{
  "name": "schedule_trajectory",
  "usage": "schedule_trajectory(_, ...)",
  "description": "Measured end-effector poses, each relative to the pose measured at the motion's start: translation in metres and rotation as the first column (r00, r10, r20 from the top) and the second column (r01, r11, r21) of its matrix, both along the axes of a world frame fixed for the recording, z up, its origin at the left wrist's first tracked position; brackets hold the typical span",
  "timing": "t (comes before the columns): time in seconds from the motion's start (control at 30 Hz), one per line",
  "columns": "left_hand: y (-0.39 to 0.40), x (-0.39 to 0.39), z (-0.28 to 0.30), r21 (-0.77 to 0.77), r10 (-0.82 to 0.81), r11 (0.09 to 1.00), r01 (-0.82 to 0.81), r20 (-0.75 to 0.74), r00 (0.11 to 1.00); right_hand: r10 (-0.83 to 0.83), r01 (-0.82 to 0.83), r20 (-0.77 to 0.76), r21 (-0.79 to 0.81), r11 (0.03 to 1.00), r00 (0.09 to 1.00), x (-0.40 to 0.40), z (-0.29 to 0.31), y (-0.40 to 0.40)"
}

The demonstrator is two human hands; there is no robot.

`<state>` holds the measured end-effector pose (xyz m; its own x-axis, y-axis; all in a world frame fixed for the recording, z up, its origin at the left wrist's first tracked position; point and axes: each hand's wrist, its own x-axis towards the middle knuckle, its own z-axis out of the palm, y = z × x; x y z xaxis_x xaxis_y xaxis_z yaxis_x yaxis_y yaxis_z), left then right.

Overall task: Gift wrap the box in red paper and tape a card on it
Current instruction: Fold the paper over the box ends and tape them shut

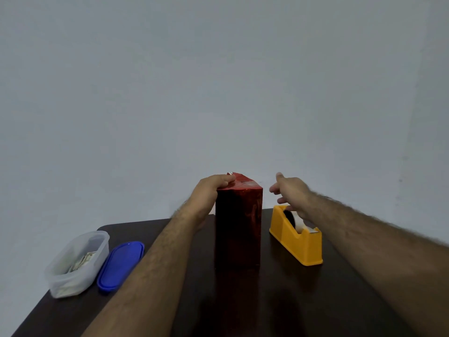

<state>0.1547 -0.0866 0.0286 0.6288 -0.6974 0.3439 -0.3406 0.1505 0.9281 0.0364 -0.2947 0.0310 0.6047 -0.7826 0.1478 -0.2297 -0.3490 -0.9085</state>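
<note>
Closest to the camera are two bare forearms reaching out over a dark, glossy wooden table point(279, 300). The box point(239, 224) stands upright on end near the middle of the far edge, already covered in shiny red paper point(245, 184) that's creased and bunched into loose flaps at the top. The left hand point(211, 189) grips the top left edge, fingers curled over the paper to pin it down. The right hand point(290, 190) hovers just right of the box, above the tape dispenser point(297, 239), fingers loosely spread; can't see any tape on them, too small to be sure. The dispenser is chunky yellow plastic with a white roll, sitting toward the right edge. Near the left edge there's a frosted clear plastic tub point(73, 268) with some papers inside, maybe the card, hard to tell, and its blue oval lid point(120, 266) lying just beside it. My worry: a tall narrow box like that tips easily if he pushes sideways while folding, and slick foil paper tends to spring open or tear at the corners if the left hand lets go before tape is down.
</note>
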Motion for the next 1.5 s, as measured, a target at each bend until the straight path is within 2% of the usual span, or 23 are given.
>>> schedule_trajectory(0.07,0.001,0.002,0.002,-0.004,0.022,1.000,-0.022,0.024,0.999,-0.079,0.078,-0.019,-0.069,0.995,0.997,-0.014,-0.008,-0.017)
schedule_trajectory(0.2,0.006,0.005,0.009,-0.044,0.068,0.997,-0.066,0.054,0.996,-0.269,0.193,-0.248,-0.290,0.937,0.931,-0.047,-0.023,-0.037)
schedule_trajectory(0.27,0.008,0.005,0.011,-0.028,0.105,0.994,-0.103,0.110,0.988,-0.303,0.195,-0.374,-0.299,0.934,0.877,-0.061,-0.032,-0.043)
schedule_trajectory(0.33,0.009,0.009,0.012,0.014,0.142,0.989,-0.147,0.192,0.971,-0.260,0.187,-0.437,-0.204,0.961,0.861,-0.068,-0.039,-0.048)
schedule_trajectory(0.4,0.011,0.011,0.013,0.106,0.147,0.977,-0.185,0.294,0.944,-0.221,0.200,-0.424,-0.093,0.975,0.878,-0.073,-0.040,-0.048)
schedule_trajectory(0.5,0.013,0.013,0.013,0.233,0.106,0.950,-0.210,0.390,0.915,-0.201,0.203,-0.426,-0.042,0.978,0.882,-0.076,-0.041,-0.048)
schedule_trajectory(0.87,0.002,0.006,0.006,0.146,0.239,0.935,-0.323,0.411,0.880,-0.203,0.303,-0.344,0.269,0.914,0.917,-0.061,-0.046,-0.039)
schedule_trajectory(1.27,0.003,-0.006,0.012,0.209,0.176,0.927,-0.311,0.489,0.854,-0.178,0.280,-0.258,0.444,0.851,0.950,-0.071,-0.034,-0.028)
schedule_trajectory(1.4,0.004,-0.009,0.015,0.200,0.172,0.928,-0.316,0.523,0.835,-0.159,0.219,-0.159,0.511,0.832,0.974,-0.080,-0.043,-0.028)
schedule_trajectory(1.47,0.002,-0.015,0.017,0.185,0.193,0.917,-0.354,0.570,0.799,-0.131,0.168,-0.107,0.537,0.827,0.986,-0.084,-0.050,-0.031)
schedule_trajectory(1.5,0.001,-0.020,0.019,0.170,0.221,0.898,-0.407,0.626,0.748,-0.116,0.141,-0.081,0.543,0.827,0.990,-0.086,-0.053,-0.032)
